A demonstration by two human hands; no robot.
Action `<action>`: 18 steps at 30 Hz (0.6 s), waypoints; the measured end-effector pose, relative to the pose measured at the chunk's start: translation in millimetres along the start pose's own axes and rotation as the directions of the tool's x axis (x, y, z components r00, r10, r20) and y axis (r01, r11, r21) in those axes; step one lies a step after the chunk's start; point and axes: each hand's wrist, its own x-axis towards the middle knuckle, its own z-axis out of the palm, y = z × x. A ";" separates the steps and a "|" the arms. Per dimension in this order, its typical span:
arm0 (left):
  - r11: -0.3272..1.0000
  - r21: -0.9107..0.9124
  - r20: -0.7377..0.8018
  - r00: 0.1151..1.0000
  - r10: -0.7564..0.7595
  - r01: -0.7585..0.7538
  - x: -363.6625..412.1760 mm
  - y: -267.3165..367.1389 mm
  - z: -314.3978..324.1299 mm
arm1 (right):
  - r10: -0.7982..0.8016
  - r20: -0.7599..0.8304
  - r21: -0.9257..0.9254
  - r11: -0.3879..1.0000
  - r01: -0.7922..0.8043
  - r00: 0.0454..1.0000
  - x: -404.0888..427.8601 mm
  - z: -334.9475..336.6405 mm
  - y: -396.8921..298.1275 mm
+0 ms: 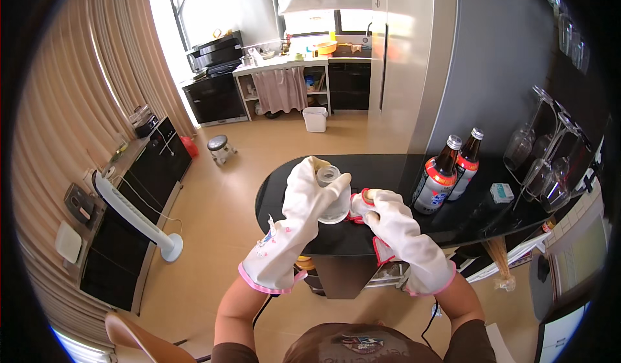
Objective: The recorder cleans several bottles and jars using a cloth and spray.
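Note:
Both hands wear long white rubber gloves with pink cuffs. My left hand (310, 188) grips a clear glass bottle (335, 210) around its body, its open mouth tilted up towards me. In my right hand (388, 210) is a white cloth with red edging (357, 206), bunched beside the bottle's right side. One red-edged corner of it hangs past the front edge of the black countertop (373, 171). Whether the cloth touches the glass I cannot tell. The bottle's far side is hidden by the left glove.
Right of my hands stand two capped brown bottles (435, 181) (468, 169) and a small teal-and-white box (501, 193). Stemware (533, 169) hangs on a metal rack at the counter's right end. A white tower fan (131, 212) and a wheeled stool (219, 144) stand on the floor to the left.

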 end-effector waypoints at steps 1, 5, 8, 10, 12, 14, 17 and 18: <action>1.000 0.000 0.004 1.000 0.000 0.000 1.3 -2.9 -1.0 | 0.129 0.025 0.016 0.991 -0.130 0.991 -1.6 -5.8 -3.8; 0.942 -0.317 0.228 0.955 0.191 -0.113 22.2 -44.8 -9.2 | 0.318 0.031 0.229 0.921 -0.316 0.948 1.3 -12.6 -21.4; 0.904 -0.427 0.372 0.909 0.186 -0.010 34.1 -57.0 -1.5 | 0.329 0.111 0.594 0.734 -0.328 0.938 12.9 -21.2 -63.4; 0.898 -0.440 0.300 0.942 0.152 -0.005 29.2 -51.3 6.5 | 0.267 -0.113 0.479 0.858 -0.183 0.957 6.9 22.1 -34.3; 0.852 -0.523 0.244 0.953 0.177 -0.024 14.3 -47.5 8.6 | 0.202 -0.266 0.357 0.929 -0.098 0.943 4.6 28.4 -41.3; 0.726 -0.687 0.170 0.969 0.178 -0.013 7.9 -43.6 6.9 | 0.164 -0.229 0.272 0.957 -0.099 0.960 -1.7 29.7 -49.2; 0.714 -0.698 0.089 0.996 0.001 0.062 11.3 -48.3 16.2 | 0.087 -0.280 0.237 0.971 -0.019 0.956 -8.2 47.5 -52.5; 0.693 -0.715 0.071 0.996 -0.060 0.093 9.1 -49.6 16.8 | 0.102 -0.241 0.186 0.981 -0.058 0.965 -6.0 43.5 -60.3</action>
